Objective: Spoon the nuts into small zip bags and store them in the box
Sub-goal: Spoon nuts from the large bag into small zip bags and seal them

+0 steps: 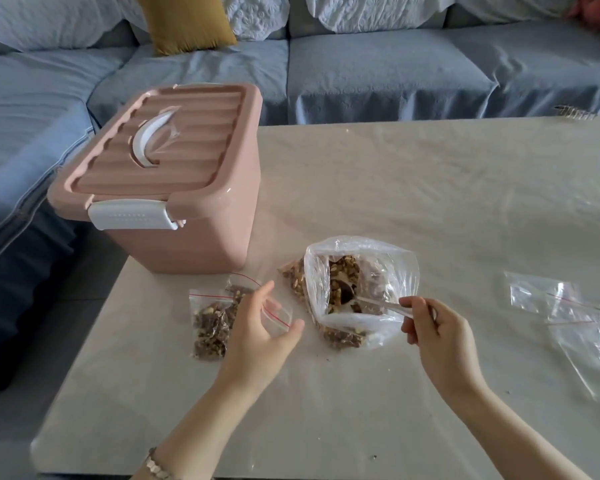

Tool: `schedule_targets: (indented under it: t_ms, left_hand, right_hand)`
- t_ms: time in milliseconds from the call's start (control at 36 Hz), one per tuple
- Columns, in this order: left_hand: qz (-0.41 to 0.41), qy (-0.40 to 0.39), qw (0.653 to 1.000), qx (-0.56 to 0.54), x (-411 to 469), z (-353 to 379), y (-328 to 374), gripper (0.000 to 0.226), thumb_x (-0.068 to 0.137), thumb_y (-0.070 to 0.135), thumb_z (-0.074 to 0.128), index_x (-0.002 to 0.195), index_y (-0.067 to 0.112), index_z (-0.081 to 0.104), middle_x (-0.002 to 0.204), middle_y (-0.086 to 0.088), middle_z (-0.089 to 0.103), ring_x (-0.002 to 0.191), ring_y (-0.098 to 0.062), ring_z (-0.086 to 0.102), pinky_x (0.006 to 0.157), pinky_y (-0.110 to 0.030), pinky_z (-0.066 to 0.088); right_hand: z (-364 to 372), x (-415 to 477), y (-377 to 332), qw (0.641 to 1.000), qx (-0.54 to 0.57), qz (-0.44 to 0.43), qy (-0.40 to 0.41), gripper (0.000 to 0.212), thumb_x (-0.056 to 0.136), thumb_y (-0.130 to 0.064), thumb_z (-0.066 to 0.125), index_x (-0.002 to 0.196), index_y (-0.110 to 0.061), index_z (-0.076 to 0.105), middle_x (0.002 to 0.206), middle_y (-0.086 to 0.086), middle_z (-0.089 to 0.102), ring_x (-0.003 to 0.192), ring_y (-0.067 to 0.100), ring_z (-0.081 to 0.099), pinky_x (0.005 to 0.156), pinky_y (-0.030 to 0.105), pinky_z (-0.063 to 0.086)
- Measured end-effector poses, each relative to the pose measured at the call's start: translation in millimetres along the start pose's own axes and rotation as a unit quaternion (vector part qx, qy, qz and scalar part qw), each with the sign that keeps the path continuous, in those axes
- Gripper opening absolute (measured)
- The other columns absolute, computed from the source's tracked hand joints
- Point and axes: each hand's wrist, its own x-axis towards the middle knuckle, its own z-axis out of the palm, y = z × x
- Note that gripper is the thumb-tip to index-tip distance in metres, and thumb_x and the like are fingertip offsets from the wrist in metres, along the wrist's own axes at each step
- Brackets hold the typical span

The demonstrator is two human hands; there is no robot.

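Fingers of the right hand (pixel 440 336) pinched a metal spoon (pixel 381 304) inside the clear plastic nut bag (pixel 392 261); left hand (pixel 257 329) gripped a red-striped zip bag (pixel 280 315), ready.

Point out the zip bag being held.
The empty bag in the left hand, just left of the big nut bag. The filled bags lie on the table; other empty ones lie far right.

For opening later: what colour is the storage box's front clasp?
White clasp on the pink plastic box; head view.
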Motion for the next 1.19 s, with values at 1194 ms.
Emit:
schedule_targets:
  t_ms: [1194]
  left_hand:
    - [0.045, -0.1, 0.992, 0.058, 7, 27, 48, 0.028, 0.076, 0.027, 0.07, 0.09, 0.029, 0.046, 0.084, 0.016, 0.056, 0.084, -0.007, 0.054, 0.064, -0.012, 0.033]
  right_hand:
    - [-53, 48, -81, 0.995, 0.062, 0.051, -0.054, 0.042, 0.099, -0.026, 0.039, 0.067, -0.009, 0.061, 0.04, -0.005, 0.047, 0.034, 0.007, 0.039, 0.04, 0.013, 0.039]
